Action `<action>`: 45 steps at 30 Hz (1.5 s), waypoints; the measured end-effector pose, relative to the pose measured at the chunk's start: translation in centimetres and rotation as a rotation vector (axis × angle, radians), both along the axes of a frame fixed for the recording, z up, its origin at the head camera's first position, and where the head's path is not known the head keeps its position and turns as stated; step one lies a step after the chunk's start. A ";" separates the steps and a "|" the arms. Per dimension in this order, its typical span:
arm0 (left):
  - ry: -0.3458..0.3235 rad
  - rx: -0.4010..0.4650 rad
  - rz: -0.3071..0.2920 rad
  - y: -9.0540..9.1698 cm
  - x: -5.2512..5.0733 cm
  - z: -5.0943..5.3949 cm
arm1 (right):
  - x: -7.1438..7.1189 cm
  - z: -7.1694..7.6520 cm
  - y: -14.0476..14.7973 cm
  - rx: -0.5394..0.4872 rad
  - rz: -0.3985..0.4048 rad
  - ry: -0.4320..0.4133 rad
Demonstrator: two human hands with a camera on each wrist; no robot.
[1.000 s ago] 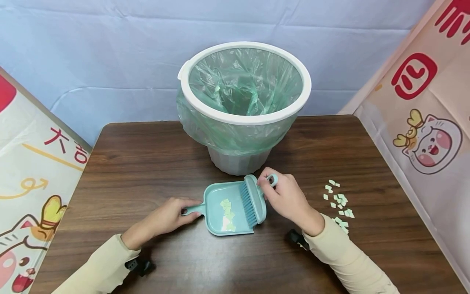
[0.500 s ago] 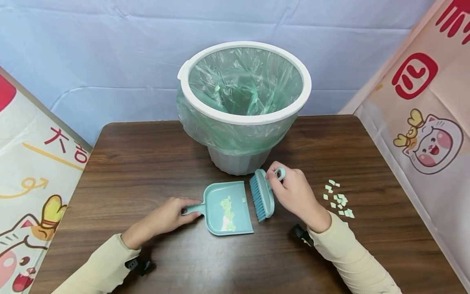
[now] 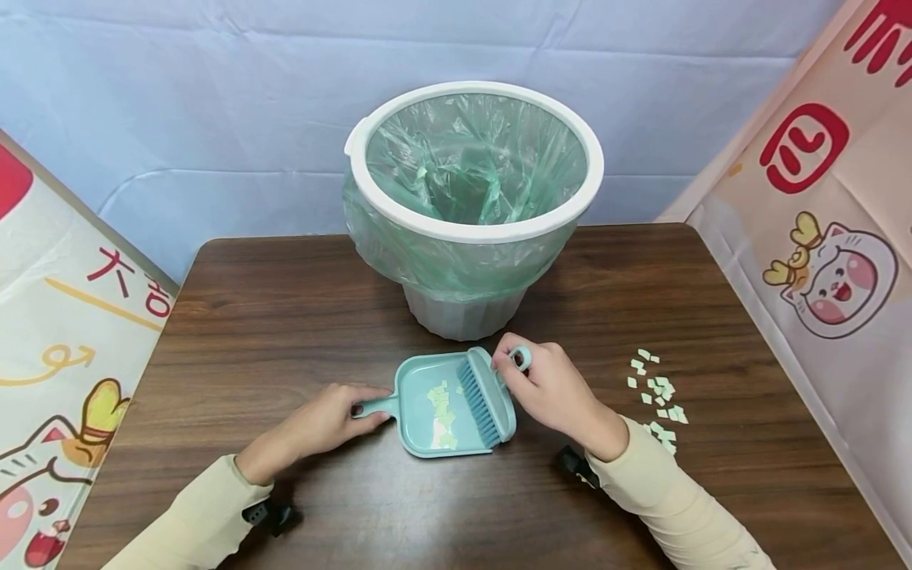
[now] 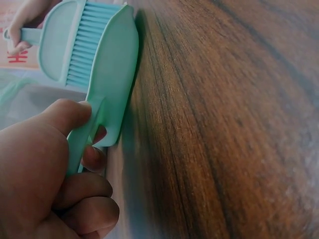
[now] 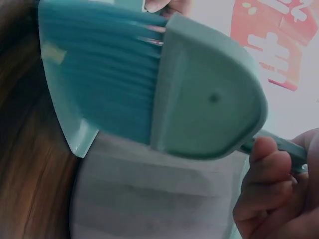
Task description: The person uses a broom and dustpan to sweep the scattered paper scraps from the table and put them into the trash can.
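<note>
Back over the dustpan (image 3: 416,384) comes the brush (image 3: 495,393), which stood clear of its open edge half a second ago, seen from my remote post in the head view. The right hand (image 3: 550,389) holds the brush; paper scraps (image 3: 442,412) lie inside the pan, and more loose scraps (image 3: 663,385) sit on the table (image 3: 342,507) to the right. Behind stands a lined bin (image 3: 477,232).

Left wrist: the left hand (image 4: 60,164) pinches the pan's handle (image 4: 82,142) between thumb and fingers. I would keep that pinch firm and the lip flat, so nothing slips beneath.

Right wrist: fingers curl round the brush handle (image 5: 284,149), bristles (image 5: 104,74) blurred, with one stray scrap (image 5: 53,53) near the pan's edge; on pan or bristles, I cannot tell. Short, light strokes toward the pan's back should, I judge, avoid flicking paper out.
</note>
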State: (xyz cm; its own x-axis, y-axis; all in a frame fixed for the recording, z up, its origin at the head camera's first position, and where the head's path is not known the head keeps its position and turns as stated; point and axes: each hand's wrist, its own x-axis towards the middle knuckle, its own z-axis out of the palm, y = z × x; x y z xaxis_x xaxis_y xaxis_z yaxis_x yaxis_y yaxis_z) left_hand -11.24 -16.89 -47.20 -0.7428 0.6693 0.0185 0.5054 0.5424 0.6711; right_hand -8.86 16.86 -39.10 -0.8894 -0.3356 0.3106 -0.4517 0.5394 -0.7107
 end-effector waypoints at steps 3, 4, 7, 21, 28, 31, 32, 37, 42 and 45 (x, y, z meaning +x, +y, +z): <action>-0.014 0.002 0.001 0.0 0.0 0.0 | 0.1 0.2 0.2 -0.057 0.015 -0.025; -0.018 0.003 0.002 0.0 0.0 0.0 | 0.0 0.3 0.3 -0.072 0.013 -0.029; -0.019 0.005 0.004 -0.1 0.0 -0.1 | 0.0 0.6 0.8 -0.091 -0.013 -0.016; 0.011 0.014 0.006 -0.1 0.1 -0.2 | -0.2 1.8 4.8 0.083 -0.215 0.039; 0.008 0.017 0.003 -0.1 0.1 -0.3 | 0.4 2.1 6.9 0.119 -0.277 0.058; 0.005 0.018 0.003 0.0 0.1 -0.2 | 0.6 2.3 7.8 0.130 -0.300 0.072; 0.005 0.018 0.003 0.0 0.0 -0.2 | 0.7 2.4 8.2 0.138 -0.312 0.077; 0.010 0.020 0.004 0.0 0.0 -0.3 | 1.1 2.4 9.7 0.169 -0.362 0.073; 0.013 0.021 0.007 -0.1 0.0 -0.5 | 1.4 2.1 10.8 0.202 -0.393 0.078; 0.020 0.023 0.010 -0.1 0.0 -0.6 | 1.5 1.7 11.2 0.215 -0.401 0.085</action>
State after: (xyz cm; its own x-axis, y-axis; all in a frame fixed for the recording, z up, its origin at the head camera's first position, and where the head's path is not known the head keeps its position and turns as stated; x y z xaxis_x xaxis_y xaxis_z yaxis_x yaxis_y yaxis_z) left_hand -11.19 -17.04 -47.79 -0.7489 0.6609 0.0487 0.5134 0.5321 0.6733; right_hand -7.35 28.05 -37.37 -0.9365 -0.0351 0.3490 -0.2291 0.8146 -0.5328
